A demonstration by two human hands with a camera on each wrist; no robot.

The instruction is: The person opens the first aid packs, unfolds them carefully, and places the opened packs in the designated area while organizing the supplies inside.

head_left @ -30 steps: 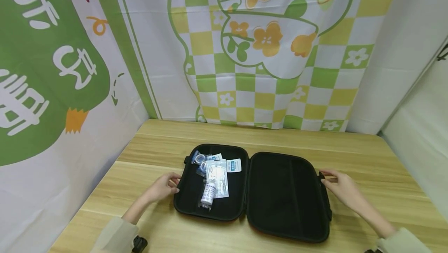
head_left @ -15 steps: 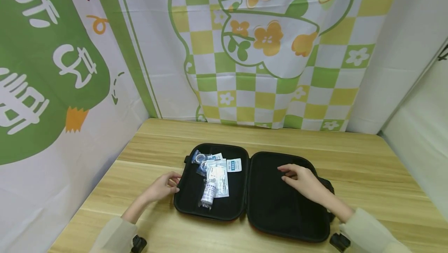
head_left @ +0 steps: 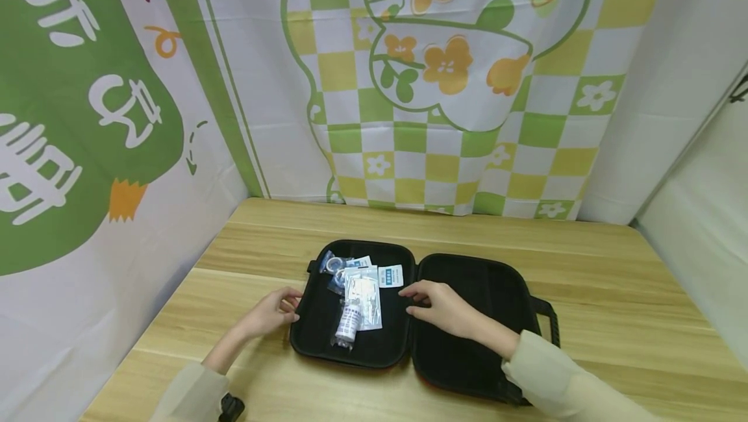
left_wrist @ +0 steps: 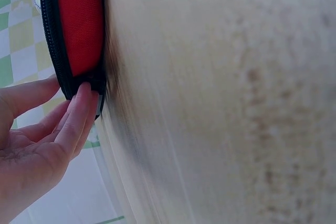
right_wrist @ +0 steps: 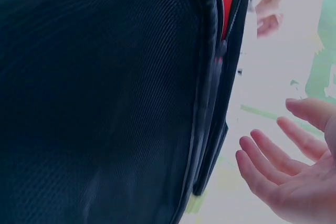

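A black zip case [head_left: 388, 341] with red outer cloth lies unfolded on the wooden table. My left hand [head_left: 273, 311] holds its left edge; in the left wrist view the thumb is at the zip rim and the fingertips are on the outer side. My right hand [head_left: 444, 308] hovers near the case's hinge, fingers reaching left and holding nothing. In the left half lie a wrapped white bandage roll [head_left: 349, 323], a flat white packet [head_left: 363, 289], a small white-and-blue sachet [head_left: 390, 276] and rolls of tape [head_left: 334, 265] in clear wrap. Another sachet is partly covered.
The case's right half [head_left: 491, 285] has a black handle [head_left: 552, 321] at its right edge. Wooden table [head_left: 613, 292] surrounds the case. Printed cloth [head_left: 426, 169] hangs behind and at the left.
My right hand has let go of the case's right edge and moved left across the right half to the hinge. The handle now shows. My left hand has stayed in place.
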